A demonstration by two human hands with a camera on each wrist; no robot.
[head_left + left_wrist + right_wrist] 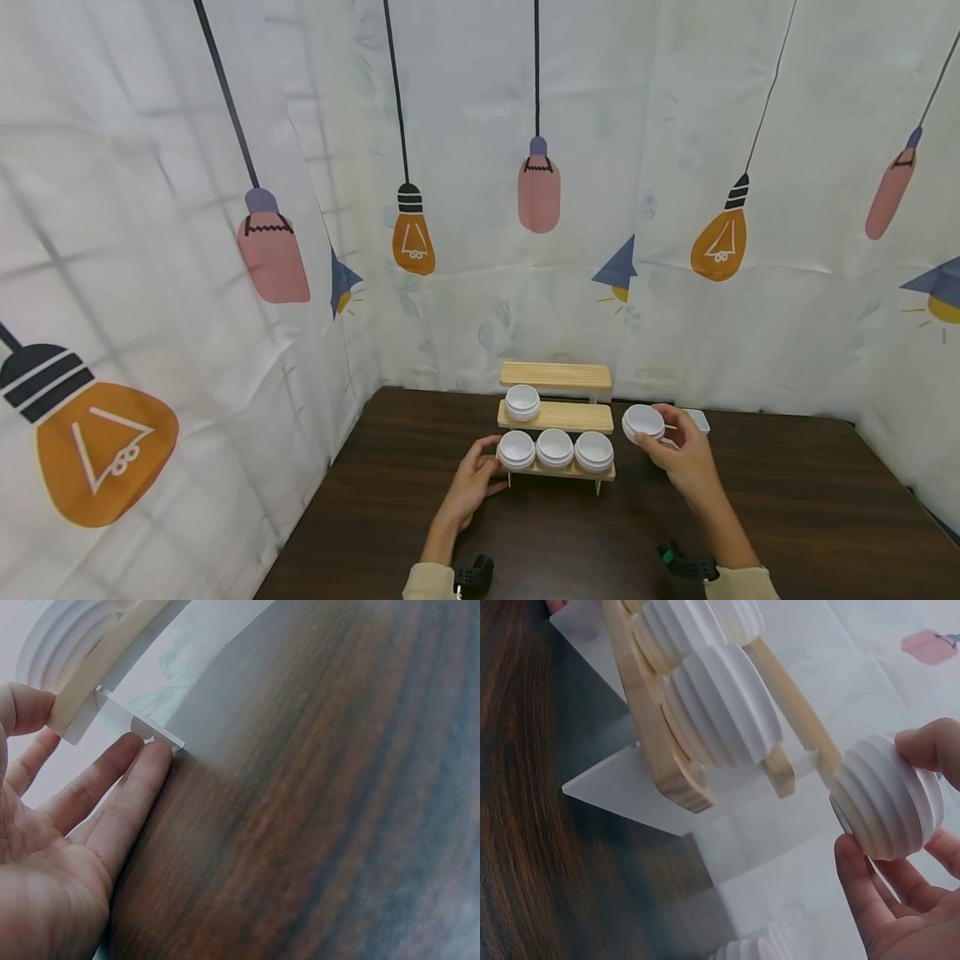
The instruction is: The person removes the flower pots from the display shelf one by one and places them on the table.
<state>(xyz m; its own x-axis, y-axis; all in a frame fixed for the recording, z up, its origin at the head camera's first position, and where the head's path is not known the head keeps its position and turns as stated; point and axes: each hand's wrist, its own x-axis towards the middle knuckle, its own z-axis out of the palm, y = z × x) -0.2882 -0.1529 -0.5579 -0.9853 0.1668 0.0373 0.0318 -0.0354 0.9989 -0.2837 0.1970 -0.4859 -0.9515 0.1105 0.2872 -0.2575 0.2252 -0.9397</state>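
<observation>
A wooden three-step display stand (562, 414) with clear side panels stands at the back of the table. Three white ribbed bowls (555, 448) line its lowest step, and one more white bowl (522, 402) sits at the left of the middle step. My left hand (471, 482) holds the left end of the lowest step. In the left wrist view its thumb is at the board's end and two fingertips (157, 754) touch the clear side panel (139, 720). To the right of the stand, my right hand (900, 900) pinches another white ribbed bowl (889, 799) between thumb and fingers, raised off the table.
Behind the right hand a white object (699, 419) lies on the dark wooden table (795, 492). Another white ribbed piece (754, 949) shows at the bottom of the right wrist view. A curtain printed with lamps (465, 333) hangs right behind the table.
</observation>
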